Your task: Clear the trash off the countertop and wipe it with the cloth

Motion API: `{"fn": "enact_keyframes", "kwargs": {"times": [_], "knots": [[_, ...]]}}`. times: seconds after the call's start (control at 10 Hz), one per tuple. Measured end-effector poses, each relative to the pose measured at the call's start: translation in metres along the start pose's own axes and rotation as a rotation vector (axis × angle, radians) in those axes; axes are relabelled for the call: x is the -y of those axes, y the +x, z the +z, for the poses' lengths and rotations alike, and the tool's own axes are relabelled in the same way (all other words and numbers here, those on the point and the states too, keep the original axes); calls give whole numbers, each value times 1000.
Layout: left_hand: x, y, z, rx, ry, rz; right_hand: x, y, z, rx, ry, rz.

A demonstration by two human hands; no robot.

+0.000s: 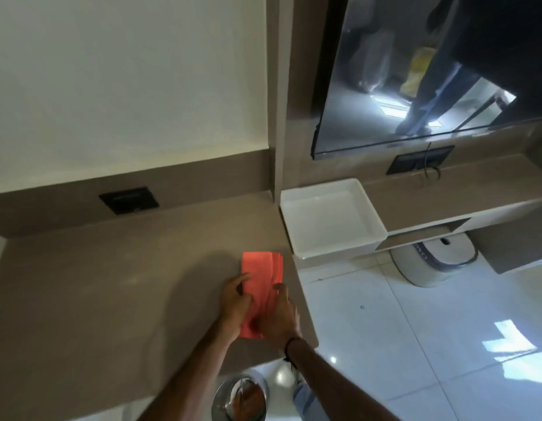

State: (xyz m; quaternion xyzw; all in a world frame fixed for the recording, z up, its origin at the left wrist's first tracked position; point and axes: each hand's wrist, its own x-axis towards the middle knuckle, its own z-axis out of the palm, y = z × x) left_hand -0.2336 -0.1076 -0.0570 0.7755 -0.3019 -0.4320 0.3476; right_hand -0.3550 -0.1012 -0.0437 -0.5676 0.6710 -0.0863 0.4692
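Note:
An orange-red cloth (261, 270) lies folded into a long strip on the brown countertop (111, 284), near its right edge. Both of my hands rest on the near half of the cloth. My left hand (234, 300) grips its left edge with the fingers curled onto it. My right hand (280, 317) presses on its right side, the thumb on top of the folds. A round metal bin (240, 399) with trash inside stands on the floor below the counter's front edge.
A white square tray (332, 218) sits just right of the counter's far corner. A black socket plate (128, 199) is in the backsplash. A dark TV screen (415, 71) hangs on the wall. A white appliance (433, 259) stands on the glossy tiled floor.

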Motion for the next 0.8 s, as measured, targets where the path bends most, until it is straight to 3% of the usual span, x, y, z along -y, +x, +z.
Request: {"fn": "enact_keyframes", "kwargs": {"times": [0.2, 0.4, 0.6, 0.7, 0.8], "knots": [[-72, 63, 74, 73, 4, 100, -8, 90, -91, -100, 20, -21], [-136, 133, 135, 105, 200, 176, 7, 179, -154, -172, -39, -91], [-141, 154, 137, 75, 345, 165, -1, 217, -170, -46, -168, -91], [-137, 147, 116, 45, 384, 254, 4, 206, -177, -116, -75, -113], [-129, 134, 69, -45, 529, 401, 20, 172, -198, -165, 292, -153]]}}
